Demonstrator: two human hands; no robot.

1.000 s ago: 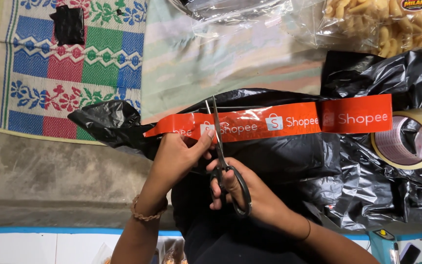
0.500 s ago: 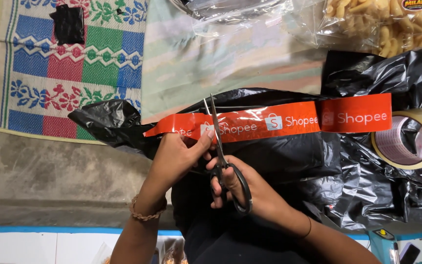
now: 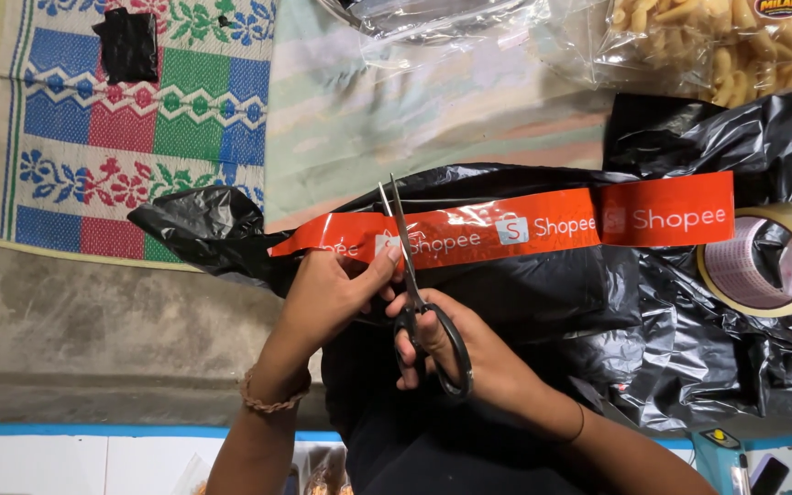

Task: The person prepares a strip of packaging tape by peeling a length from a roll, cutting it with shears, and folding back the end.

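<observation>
- Black-handled scissors (image 3: 419,293) sit gripped in my right hand (image 3: 469,353), fingers through the loops, blades slightly parted at the tape (image 3: 524,225).
- My left hand (image 3: 327,293) pinches the orange tape's end.
- Tape crosses a black bag (image 3: 543,293); its roll (image 3: 772,257) lies to the right.

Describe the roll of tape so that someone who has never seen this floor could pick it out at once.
Start at the big heap of crumpled black plastic bags on the right, crossed by an orange tape strip. Follow that strip to its right end: the roll of tape lies there at the picture's right edge. It is the only round thing there, a pale cream ring with a hollow middle, unlike the dark scissors in the right hand.
</observation>
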